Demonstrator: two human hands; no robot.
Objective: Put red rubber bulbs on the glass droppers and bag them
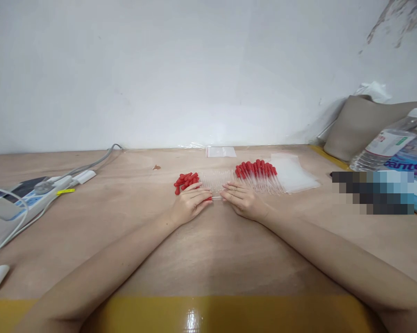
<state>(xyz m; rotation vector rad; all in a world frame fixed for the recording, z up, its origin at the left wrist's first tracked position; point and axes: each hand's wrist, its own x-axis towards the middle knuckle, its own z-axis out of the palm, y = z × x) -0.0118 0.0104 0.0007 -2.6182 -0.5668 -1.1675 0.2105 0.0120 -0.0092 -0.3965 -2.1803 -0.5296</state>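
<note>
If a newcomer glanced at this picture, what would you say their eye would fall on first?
Probably the bright red: loose red caps just beyond the left hand, and a fanned row of red-capped clear tubes beyond the right hand. Next might come the thin clear tube spanning the hands, then the clear bottle at the far right.

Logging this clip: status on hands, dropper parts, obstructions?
Left hand on red bulb; right hand on clear tube. Red-topped tubes beside right hand. Nothing visibly blocking.
</note>
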